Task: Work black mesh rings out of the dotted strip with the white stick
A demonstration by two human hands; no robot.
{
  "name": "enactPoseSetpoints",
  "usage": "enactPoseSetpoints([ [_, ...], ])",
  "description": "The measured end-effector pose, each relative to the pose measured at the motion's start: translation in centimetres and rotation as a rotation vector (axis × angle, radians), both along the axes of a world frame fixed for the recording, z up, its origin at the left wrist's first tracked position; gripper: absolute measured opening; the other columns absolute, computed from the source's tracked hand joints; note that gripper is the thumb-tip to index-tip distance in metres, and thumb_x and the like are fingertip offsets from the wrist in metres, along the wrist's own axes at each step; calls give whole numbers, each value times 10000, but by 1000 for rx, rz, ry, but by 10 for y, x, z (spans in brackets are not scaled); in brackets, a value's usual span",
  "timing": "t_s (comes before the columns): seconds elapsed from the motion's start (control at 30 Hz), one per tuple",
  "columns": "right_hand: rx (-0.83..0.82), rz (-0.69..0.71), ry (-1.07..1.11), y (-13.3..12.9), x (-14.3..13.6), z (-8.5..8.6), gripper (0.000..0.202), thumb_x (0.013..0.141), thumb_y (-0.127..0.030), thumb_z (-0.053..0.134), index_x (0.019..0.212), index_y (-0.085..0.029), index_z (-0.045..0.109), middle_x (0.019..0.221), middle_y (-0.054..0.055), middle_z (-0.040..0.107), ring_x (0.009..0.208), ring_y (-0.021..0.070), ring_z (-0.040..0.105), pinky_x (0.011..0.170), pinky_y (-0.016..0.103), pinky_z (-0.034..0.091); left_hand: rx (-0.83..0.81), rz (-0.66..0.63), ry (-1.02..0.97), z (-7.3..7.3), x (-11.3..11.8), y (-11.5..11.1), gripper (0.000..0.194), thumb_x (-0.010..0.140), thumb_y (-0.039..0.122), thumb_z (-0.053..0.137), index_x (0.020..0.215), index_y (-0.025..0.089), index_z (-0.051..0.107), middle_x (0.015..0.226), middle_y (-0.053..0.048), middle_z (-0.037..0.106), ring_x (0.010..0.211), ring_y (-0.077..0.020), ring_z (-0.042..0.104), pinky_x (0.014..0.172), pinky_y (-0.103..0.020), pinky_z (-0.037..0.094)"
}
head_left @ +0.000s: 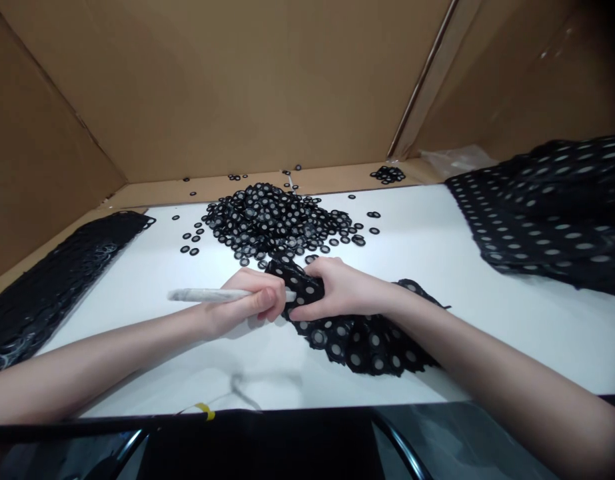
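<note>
My left hand (254, 298) is closed around a slim white pen-like stick (202, 295), whose blunt end points left; its other end meets a black sheet dotted with pale round spots (374, 341). Fingers of my right hand (340, 290) are wrapped over a bunched part of that sheet, thumb toward me. The rest of the sheet spreads under my right wrist, with a ragged front edge. Just beyond both hands rises a heap of small black rings (267, 217). Whether my left fingertips also pinch the sheet is hidden.
The white tabletop (187, 373) carries scattered rings. A larger black dotted sheet (547, 213) lies at right, and a dark stack of black material (62, 280) at left. Cardboard walls (247, 87) stand at the back and sides. A small ring pile (388, 175) sits at the back.
</note>
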State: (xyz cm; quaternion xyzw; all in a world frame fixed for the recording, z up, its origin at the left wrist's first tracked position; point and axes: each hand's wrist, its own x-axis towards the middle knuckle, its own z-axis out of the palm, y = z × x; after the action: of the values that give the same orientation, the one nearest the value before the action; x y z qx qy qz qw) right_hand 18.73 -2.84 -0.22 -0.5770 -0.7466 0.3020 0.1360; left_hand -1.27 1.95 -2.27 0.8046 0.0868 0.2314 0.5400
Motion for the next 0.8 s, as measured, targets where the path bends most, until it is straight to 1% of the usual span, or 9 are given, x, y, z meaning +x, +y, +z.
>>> enactPoseSetpoints([
  [0.03, -19, 3, 0, 0, -1, 1, 553, 598, -496, 728, 536, -205, 261, 536, -78, 239, 539, 74, 249, 567, 256, 226, -12, 6, -17, 0, 0, -1, 544, 938, 485, 424, 548, 123, 537, 552, -51, 525, 529, -127, 472, 521, -265, 349],
  [0.1, -54, 18, 15, -1, -2, 2, 501, 631, -440, 709, 540, -204, 277, 536, -80, 244, 537, 73, 253, 566, 255, 222, -90, 13, -54, -1, 0, -1, 566, 930, 489, 438, 503, 124, 507, 507, -41, 492, 488, -117, 444, 484, -259, 319],
  [0.2, -65, 35, 40, -2, -2, 3, 500, 630, -461, 707, 548, -203, 286, 544, -82, 246, 544, 73, 254, 567, 252, 218, -203, 3, -68, -5, -2, 1, 584, 924, 480, 454, 460, 127, 479, 443, -27, 439, 436, -108, 408, 448, -257, 291],
  [0.33, -67, 37, 45, -2, -2, 4, 499, 636, -457, 706, 558, -202, 284, 556, -85, 238, 552, 71, 240, 568, 248, 215, -199, -14, -9, -7, -2, 2, 564, 909, 496, 471, 487, 125, 514, 442, -33, 449, 443, -119, 426, 442, -258, 284],
  [0.47, -49, 46, 67, -3, -1, 2, 480, 633, -434, 709, 560, -202, 295, 559, -83, 247, 561, 73, 240, 570, 248, 222, -227, -20, 22, -6, -1, 3, 559, 905, 505, 472, 490, 133, 512, 439, -30, 442, 450, -126, 432, 446, -265, 283],
  [0.63, -9, 76, 118, -2, -1, -1, 461, 628, -403, 705, 547, -197, 301, 564, -79, 261, 569, 74, 246, 570, 249, 224, -348, -54, 56, -4, 1, 6, 564, 894, 487, 502, 449, 144, 451, 400, -2, 380, 418, -102, 364, 440, -265, 239],
  [0.8, -7, 93, 132, -1, -1, -2, 471, 626, -383, 709, 548, -198, 282, 560, -82, 239, 564, 69, 239, 565, 249, 209, -451, -100, 61, -2, 4, 10, 577, 873, 495, 535, 430, 148, 409, 366, 10, 347, 396, -89, 354, 430, -261, 228],
])
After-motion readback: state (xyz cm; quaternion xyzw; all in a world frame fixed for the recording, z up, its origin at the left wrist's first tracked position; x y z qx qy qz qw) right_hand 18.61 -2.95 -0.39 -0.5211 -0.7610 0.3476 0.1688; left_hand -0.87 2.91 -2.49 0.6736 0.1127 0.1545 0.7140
